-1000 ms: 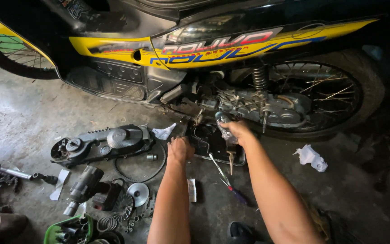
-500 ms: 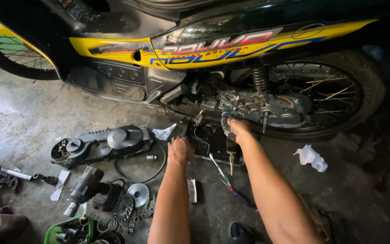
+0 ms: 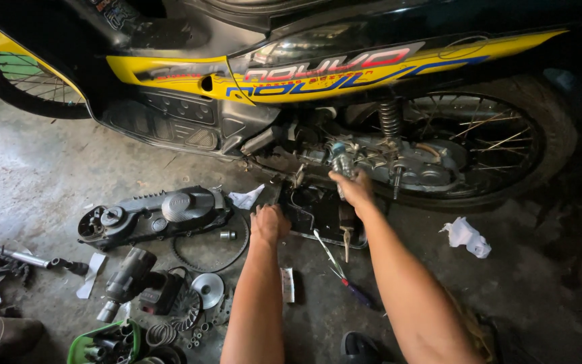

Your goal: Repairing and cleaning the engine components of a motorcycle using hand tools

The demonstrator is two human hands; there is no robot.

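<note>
A yellow, black and blue motorbike [image 3: 318, 74] stands across the top of the view with its engine casing [image 3: 399, 158] exposed beside the rear wheel [image 3: 486, 145]. My right hand [image 3: 353, 187] reaches up to the casing and grips a small silver cylindrical part [image 3: 340, 160]. My left hand [image 3: 269, 224] is a closed fist pressed down on the edge of a dark tray [image 3: 318, 212] on the floor under the engine. Whether anything is inside that fist is hidden.
A removed grey engine cover [image 3: 153, 214] and a drive belt [image 3: 213, 249] lie left of my left hand. An impact wrench [image 3: 126, 283], pulley parts [image 3: 207, 290], a green tub [image 3: 102, 344], screwdrivers [image 3: 341, 266] and a white rag [image 3: 467, 236] are scattered on the concrete floor.
My right hand has shifted slightly along the engine casing with the silver part. My left hand has stayed on the tray edge.
</note>
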